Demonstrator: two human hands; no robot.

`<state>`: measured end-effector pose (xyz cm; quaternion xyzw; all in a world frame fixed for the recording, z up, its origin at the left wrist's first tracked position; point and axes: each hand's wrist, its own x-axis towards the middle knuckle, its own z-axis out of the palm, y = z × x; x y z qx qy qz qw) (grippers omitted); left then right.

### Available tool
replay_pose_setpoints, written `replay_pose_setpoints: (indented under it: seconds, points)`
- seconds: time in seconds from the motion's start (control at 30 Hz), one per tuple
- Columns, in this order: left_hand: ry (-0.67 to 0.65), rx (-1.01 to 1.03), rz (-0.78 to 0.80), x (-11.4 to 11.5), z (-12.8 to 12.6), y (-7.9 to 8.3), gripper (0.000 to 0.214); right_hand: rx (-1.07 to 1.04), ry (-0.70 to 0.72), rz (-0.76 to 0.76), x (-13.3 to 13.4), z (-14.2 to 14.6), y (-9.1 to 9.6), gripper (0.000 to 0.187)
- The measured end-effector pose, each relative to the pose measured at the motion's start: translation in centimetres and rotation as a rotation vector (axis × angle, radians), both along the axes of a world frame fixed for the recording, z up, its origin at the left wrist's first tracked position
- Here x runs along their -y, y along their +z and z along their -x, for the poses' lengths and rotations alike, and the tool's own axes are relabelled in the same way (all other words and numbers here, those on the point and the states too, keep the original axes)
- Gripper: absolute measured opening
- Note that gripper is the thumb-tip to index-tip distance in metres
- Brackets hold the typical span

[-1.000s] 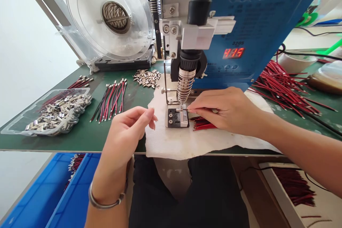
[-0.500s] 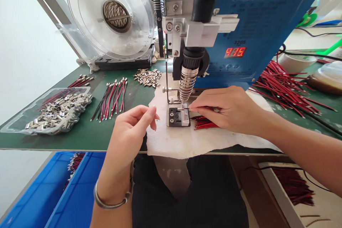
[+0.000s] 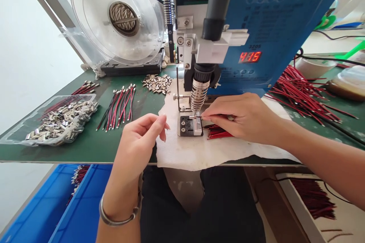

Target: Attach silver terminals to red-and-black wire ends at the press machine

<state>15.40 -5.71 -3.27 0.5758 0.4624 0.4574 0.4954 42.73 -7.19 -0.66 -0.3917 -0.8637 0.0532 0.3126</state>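
Observation:
My right hand [image 3: 242,117] pinches a thin red and black wire, its metal end lying on the small grey fixture block [image 3: 189,126] right under the coiled tip of the soldering head [image 3: 199,93]. A bundle of red wires [image 3: 218,132] lies under that hand on the white cloth [image 3: 196,152]. My left hand [image 3: 139,142] hovers left of the fixture over the cloth's edge. Its thumb and forefinger are pressed together; what they hold, if anything, is too small to see. A metal bangle sits on that wrist.
The blue machine [image 3: 273,26] with red digit displays stands behind the fixture. A clear reel [image 3: 119,15] is at the back left. Finished wires [image 3: 119,104], loose metal sleeves [image 3: 157,82] and a bag of sleeves [image 3: 58,119] lie left. Red wires [image 3: 305,91] are piled right. Blue bins [image 3: 57,205] sit below.
The soldering head has come down a little onto the wire end at the fixture. Both hands stay almost where they were.

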Motion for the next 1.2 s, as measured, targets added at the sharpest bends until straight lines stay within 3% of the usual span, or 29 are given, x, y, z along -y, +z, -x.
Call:
replay_pose_setpoints:
  seconds: [1.2]
  points:
    - [0.002, -0.056, -0.019, -0.14, 0.21, -0.64, 0.032, 0.014, 0.034, -0.115, -0.21, -0.29, -0.41, 0.024]
